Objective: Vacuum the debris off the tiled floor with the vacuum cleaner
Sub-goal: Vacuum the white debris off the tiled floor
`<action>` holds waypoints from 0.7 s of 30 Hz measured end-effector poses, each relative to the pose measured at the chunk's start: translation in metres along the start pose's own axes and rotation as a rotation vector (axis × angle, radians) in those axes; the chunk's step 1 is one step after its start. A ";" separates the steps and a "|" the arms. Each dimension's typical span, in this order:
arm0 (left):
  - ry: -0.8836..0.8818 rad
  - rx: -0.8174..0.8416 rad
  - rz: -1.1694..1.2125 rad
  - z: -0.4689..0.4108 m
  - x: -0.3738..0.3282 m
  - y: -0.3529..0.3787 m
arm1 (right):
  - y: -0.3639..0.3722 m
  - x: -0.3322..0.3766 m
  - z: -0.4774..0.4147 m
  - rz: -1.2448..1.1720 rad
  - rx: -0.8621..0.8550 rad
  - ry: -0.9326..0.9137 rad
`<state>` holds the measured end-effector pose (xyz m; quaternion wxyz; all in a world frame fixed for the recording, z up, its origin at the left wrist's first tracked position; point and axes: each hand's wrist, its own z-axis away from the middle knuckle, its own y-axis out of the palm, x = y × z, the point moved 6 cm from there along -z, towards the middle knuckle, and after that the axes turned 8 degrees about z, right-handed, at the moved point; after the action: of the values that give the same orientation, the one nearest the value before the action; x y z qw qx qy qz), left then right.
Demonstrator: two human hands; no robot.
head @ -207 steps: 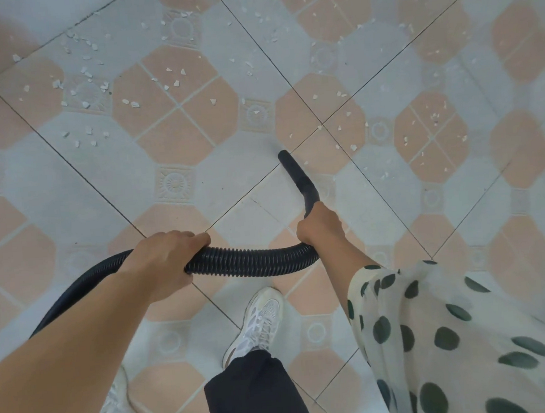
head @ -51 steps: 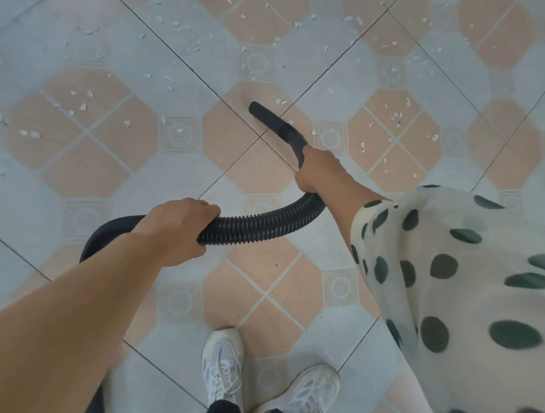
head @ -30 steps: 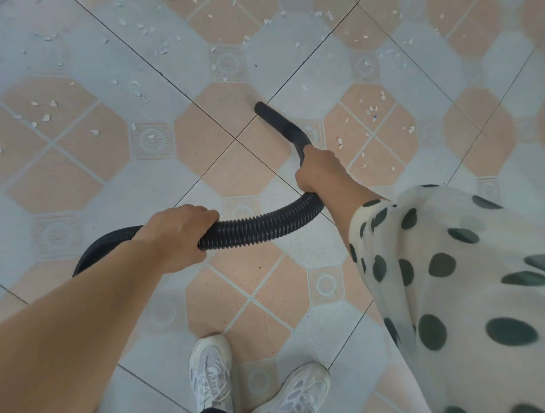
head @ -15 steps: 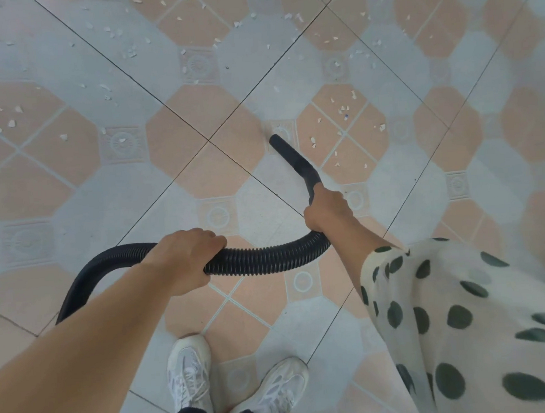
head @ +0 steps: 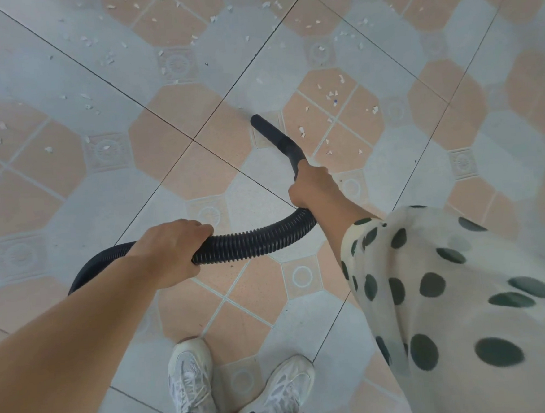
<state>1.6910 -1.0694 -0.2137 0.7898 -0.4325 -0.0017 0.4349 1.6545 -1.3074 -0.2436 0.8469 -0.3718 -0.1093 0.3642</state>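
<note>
Black hose (head: 254, 240) gripped by left hand (head: 171, 249) and right hand (head: 311, 187), tail hidden behind forearm (head: 65, 349)

Open floor (head: 198, 172) lies left of and beyond the nozzle (head: 272, 135). Only flat debris (head: 332, 105) lies there, thickest just right of the nozzle and along the far edge. The hose (head: 254, 238) arcs across the middle between the left grip (head: 171, 249) and right grip (head: 311, 187), barring the way nearward. Two shoes (head: 189, 379) stand at the near edge. A spotted sleeve (head: 448, 290) covers the near right corner.
</note>
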 end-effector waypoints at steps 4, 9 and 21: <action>-0.024 -0.013 0.018 -0.006 -0.004 -0.002 | -0.009 0.001 -0.011 -0.011 -0.021 -0.017; -0.057 -0.048 -0.007 -0.017 0.010 -0.013 | -0.014 0.023 -0.032 -0.008 -0.058 -0.069; 0.031 0.048 0.009 0.005 -0.054 0.024 | 0.028 -0.072 0.024 -0.034 0.052 0.062</action>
<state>1.6385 -1.0972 -0.2066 0.7979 -0.4202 0.0226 0.4316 1.5771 -1.3316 -0.2404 0.8655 -0.3587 -0.0797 0.3405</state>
